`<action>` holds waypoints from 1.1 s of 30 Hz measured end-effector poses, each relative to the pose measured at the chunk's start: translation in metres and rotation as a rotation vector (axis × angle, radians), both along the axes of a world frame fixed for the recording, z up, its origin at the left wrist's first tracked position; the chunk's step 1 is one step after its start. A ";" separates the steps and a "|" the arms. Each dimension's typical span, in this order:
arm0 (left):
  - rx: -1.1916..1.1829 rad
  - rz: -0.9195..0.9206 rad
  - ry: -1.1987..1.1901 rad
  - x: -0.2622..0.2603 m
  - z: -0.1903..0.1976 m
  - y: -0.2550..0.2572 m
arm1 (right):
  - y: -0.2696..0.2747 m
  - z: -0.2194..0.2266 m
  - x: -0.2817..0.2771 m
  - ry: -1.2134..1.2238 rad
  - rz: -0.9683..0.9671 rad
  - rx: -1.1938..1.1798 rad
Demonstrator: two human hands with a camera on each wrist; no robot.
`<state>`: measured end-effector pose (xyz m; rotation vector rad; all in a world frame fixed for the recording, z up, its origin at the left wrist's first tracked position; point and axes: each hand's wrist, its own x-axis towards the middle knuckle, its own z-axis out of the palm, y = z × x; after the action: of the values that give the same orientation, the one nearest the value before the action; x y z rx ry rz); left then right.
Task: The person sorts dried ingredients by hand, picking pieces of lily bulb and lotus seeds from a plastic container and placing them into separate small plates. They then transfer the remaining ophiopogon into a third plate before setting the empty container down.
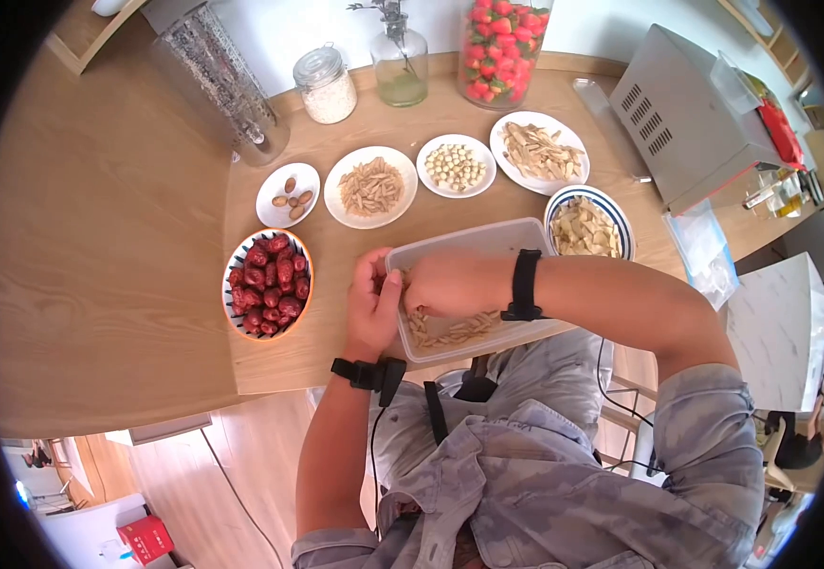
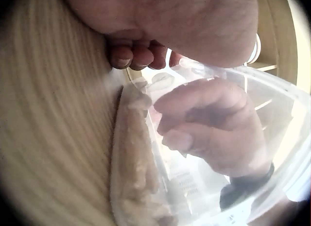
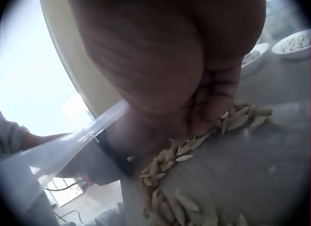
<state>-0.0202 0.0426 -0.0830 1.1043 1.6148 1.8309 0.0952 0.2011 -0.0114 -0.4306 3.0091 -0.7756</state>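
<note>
A translucent plastic container (image 1: 535,230) lies at the table's front edge, with pale spindle-shaped dried pieces (image 1: 455,332) along its bottom. My left hand (image 1: 371,308) grips its left end, thumb at the rim and fingers round the outside. Inside the container is my right hand (image 1: 455,283), close to that left end and palm down. Its fingers curl down at the pieces in the right wrist view, where a line of pieces (image 3: 184,148) runs under the fingertips. Through the clear wall, the left wrist view shows the right thumb and fingers (image 2: 209,124) bent toward each other.
Red dates fill a bowl (image 1: 229,258) on the left. Behind the container stand several white plates, one with similar pale pieces (image 1: 374,187), and a blue-rimmed bowl (image 1: 628,230) of slices. Glass jars line the wall, and a grey oven (image 1: 687,123) stands at the right.
</note>
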 end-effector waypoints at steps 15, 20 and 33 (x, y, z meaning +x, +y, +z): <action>-0.026 0.017 0.004 0.001 0.003 -0.001 | 0.013 0.015 0.002 -0.153 0.002 0.202; -0.012 0.002 -0.002 -0.001 0.000 0.000 | 0.015 0.001 -0.004 -0.147 -0.054 0.243; 0.012 -0.001 -0.006 0.003 0.010 0.000 | 0.004 0.001 -0.005 -0.141 -0.111 0.330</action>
<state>-0.0172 0.0428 -0.0732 1.1036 1.6017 1.8438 0.0901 0.2054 -0.0106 -0.1925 2.9653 -0.2848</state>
